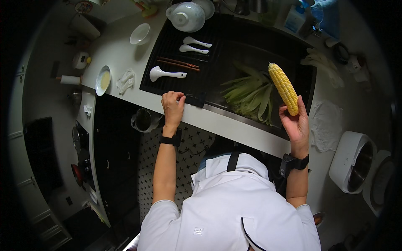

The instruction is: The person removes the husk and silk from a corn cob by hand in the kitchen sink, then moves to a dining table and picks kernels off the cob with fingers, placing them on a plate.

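My right hand grips a husked ear of yellow corn by its lower end. The cob is held up at a slant over the right side of the dark sink. Green corn husks lie spread in the basin, left of the cob. My left hand is at the sink's front left edge, thumb and forefinger pinched together. Thin dark strands, apparently corn silk, show at those fingertips.
A black drying rack holds white spoons, a white ladle and brown chopsticks. Bowls stand to the left and behind. A lined waste bin is below the counter. An open rice cooker stands at right.
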